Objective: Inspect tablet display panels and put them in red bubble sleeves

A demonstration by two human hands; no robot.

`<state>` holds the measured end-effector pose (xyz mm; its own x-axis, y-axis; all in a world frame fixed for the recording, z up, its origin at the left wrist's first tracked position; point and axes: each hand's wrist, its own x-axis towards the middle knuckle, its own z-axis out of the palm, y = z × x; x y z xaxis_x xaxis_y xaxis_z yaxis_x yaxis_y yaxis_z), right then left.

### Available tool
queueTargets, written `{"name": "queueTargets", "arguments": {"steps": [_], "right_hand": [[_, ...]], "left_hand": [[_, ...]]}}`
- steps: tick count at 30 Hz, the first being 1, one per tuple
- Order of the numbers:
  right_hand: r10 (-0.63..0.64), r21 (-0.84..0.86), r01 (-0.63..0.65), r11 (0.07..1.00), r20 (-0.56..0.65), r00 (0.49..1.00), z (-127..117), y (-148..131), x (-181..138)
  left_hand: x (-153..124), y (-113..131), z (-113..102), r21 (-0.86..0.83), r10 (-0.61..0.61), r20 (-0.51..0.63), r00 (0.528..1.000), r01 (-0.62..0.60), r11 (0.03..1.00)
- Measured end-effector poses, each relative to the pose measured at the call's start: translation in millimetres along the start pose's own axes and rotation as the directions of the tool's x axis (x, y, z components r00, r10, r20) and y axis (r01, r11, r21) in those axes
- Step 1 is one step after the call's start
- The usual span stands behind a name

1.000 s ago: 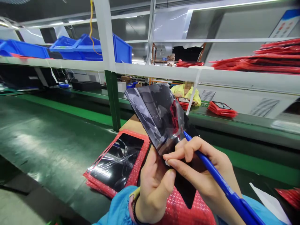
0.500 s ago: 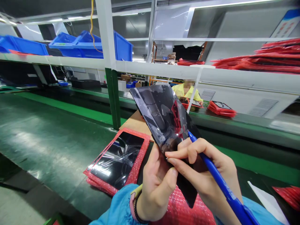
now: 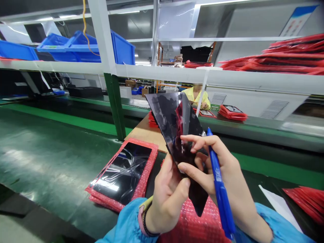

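Note:
My left hand (image 3: 168, 197) grips the lower left edge of a dark, glossy screen panel (image 3: 174, 125), which is tilted up in front of me. A shiny film with bubble-like marks seems to cover its face. In my right hand (image 3: 217, 172) a blue pen (image 3: 220, 189) is tucked between the fingers, tip upward. That hand's thumb rests at the panel's lower part, and its index finger is stretched over the panel's face. Whether the index finger touches the surface I cannot tell. Red bubble wrap (image 3: 199, 222) lies beneath my hands.
Left of my hands, another dark screen panel (image 3: 124, 172) lies on red bubble-wrap sleeves (image 3: 145, 168). A white shelf beam (image 3: 162, 71) and green post (image 3: 115, 104) stand ahead. White paper (image 3: 278, 206) and red packets (image 3: 306, 202) lie right. A person in yellow (image 3: 206, 99) sits across.
My right index finger has moved away from the thumb and up across the panel. The pen has swung more upright. The panel is turned slightly, and the whole view has shifted a little.

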<state>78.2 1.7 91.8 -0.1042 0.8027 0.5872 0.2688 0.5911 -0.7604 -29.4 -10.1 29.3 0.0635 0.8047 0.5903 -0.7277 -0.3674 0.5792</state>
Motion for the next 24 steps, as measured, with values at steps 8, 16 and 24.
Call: {"name": "queueTargets", "arguments": {"steps": [8,16,24], "right_hand": [[-0.011,0.005,0.012,1.000,-0.104,0.995,-44.2,15.8,-22.9],[0.165,0.052,-0.158,0.986,-0.435,0.885,-110.0,103.9,-90.8],[0.336,-0.210,-0.328,0.921,0.005,0.942,-63.6,187.7,-156.9]], "left_hand": [[9.5,2.8,-0.5,0.007,-0.077,-0.069,0.995,0.078,0.997],[-24.1,-46.2,-64.1,-0.053,-0.627,-0.277,0.728,0.640,0.767],[-62.4,-70.1,-82.4,0.000,-0.721,-0.334,0.607,0.765,0.644]]}}
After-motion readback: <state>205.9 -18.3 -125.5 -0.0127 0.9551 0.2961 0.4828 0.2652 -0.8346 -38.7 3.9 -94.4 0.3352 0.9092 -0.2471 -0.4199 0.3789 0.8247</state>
